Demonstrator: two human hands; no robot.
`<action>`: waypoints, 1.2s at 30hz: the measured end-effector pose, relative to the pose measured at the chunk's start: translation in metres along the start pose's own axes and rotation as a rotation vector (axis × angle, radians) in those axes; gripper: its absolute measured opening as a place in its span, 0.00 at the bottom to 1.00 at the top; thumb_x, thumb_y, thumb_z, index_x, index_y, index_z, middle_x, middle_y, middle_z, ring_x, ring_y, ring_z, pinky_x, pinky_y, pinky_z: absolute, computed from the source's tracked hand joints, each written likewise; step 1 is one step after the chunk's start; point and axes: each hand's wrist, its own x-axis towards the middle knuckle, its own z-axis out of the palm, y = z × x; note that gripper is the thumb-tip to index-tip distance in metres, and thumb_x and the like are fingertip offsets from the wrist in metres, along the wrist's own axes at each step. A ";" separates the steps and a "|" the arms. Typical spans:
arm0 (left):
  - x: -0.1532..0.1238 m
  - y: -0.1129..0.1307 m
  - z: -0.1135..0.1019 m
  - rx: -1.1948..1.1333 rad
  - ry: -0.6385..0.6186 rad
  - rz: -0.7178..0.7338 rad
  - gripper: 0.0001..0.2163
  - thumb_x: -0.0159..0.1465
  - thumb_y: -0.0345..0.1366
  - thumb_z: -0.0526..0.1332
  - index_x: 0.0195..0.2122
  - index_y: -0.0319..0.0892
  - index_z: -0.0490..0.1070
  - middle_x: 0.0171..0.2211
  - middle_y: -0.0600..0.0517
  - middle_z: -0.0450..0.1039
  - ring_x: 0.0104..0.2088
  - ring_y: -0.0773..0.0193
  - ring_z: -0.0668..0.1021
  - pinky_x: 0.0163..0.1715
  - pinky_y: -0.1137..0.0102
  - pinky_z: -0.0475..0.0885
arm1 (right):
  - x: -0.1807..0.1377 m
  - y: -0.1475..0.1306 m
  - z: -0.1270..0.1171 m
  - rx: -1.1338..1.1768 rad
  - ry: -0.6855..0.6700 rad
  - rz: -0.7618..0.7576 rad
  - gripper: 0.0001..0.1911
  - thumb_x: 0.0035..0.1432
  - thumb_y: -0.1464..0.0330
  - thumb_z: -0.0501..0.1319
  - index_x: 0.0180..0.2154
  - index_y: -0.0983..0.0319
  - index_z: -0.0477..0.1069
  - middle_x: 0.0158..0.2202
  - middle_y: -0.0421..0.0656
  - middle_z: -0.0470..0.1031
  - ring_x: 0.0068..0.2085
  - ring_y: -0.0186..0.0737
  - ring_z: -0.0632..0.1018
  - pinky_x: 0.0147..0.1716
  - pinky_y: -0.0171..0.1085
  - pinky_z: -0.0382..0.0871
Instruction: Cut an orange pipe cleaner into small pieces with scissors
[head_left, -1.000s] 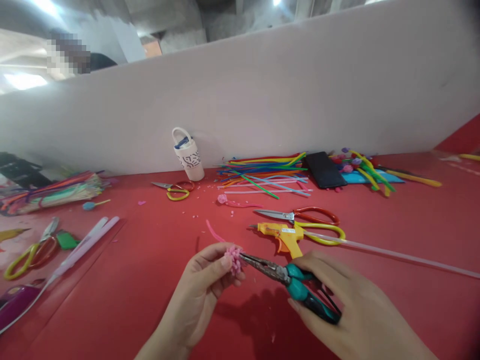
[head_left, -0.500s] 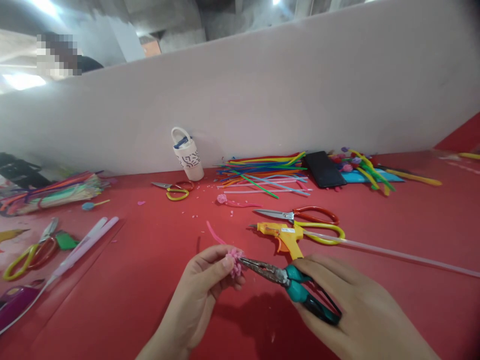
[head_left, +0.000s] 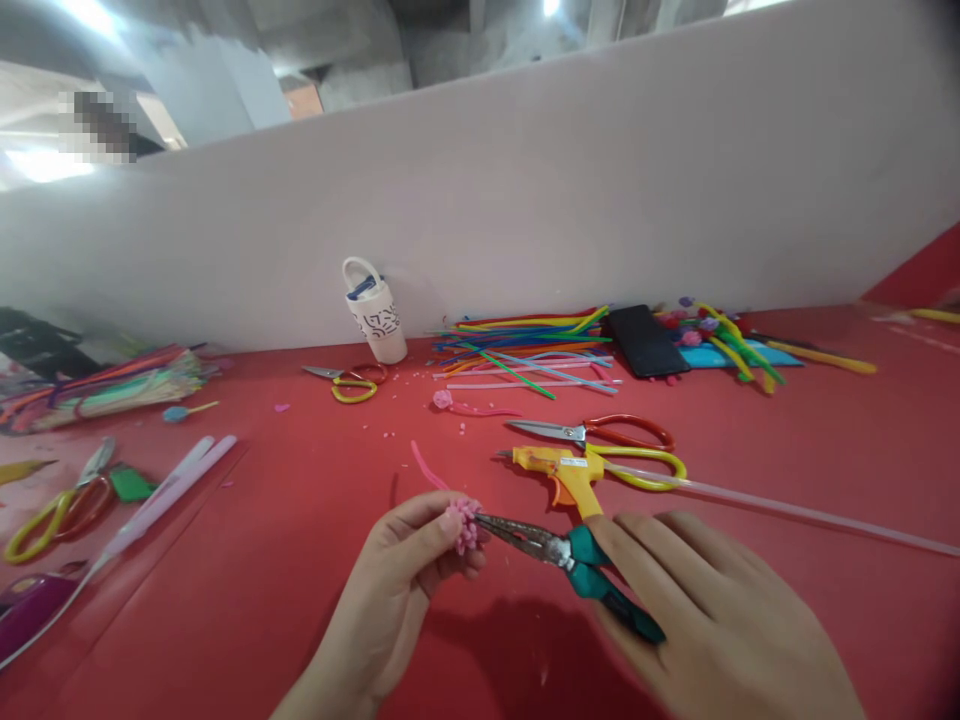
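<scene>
Between the thumb and fingers of my left hand (head_left: 409, 570) is a pink pipe-cleaner flower (head_left: 466, 525), with a thin pink stem (head_left: 426, 465) sticking out behind it. My right hand (head_left: 712, 605) is wrapped round needle-nose pliers (head_left: 589, 560) with green and black handles. Their rusty tips touch the right side of the flower; whether they pinch a petal is too small to tell. Just beyond the pliers lie a yellow glue gun (head_left: 559, 470) with a long clear glue stick in its back, and scissors (head_left: 600, 435) with one red and one yellow handle.
Coloured pipe cleaners (head_left: 525, 345), a black phone (head_left: 646, 340) and finished flowers (head_left: 701, 330) lie along the white partition (head_left: 517, 200). A white cup (head_left: 379, 320) stands beside more scissors (head_left: 352, 383). At left are a pink straightener (head_left: 172, 490) and a pipe-cleaner bundle (head_left: 135, 385).
The handles of the pliers look closer together, and my right hand has closed further over them. The flower stays in my left hand, shifted only slightly left.
</scene>
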 end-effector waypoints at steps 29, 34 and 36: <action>0.000 0.000 0.000 -0.020 -0.020 -0.012 0.06 0.53 0.34 0.67 0.30 0.36 0.78 0.23 0.52 0.74 0.22 0.72 0.73 0.25 0.78 0.70 | -0.001 0.000 0.001 0.113 0.041 0.079 0.09 0.57 0.69 0.56 0.38 0.66 0.70 0.34 0.46 0.75 0.37 0.46 0.71 0.38 0.42 0.62; 0.000 0.000 0.000 -0.016 -0.012 -0.024 0.06 0.53 0.34 0.67 0.30 0.37 0.78 0.23 0.52 0.74 0.22 0.71 0.73 0.25 0.78 0.70 | -0.001 0.001 0.001 0.104 0.038 0.056 0.08 0.57 0.69 0.56 0.38 0.65 0.70 0.34 0.45 0.75 0.35 0.45 0.70 0.37 0.42 0.62; 0.000 0.000 0.000 -0.016 -0.011 -0.022 0.06 0.53 0.34 0.67 0.30 0.37 0.78 0.23 0.52 0.74 0.22 0.71 0.73 0.25 0.78 0.70 | -0.001 0.001 0.001 0.101 0.035 0.043 0.08 0.58 0.69 0.55 0.38 0.65 0.70 0.33 0.45 0.75 0.35 0.45 0.70 0.37 0.41 0.62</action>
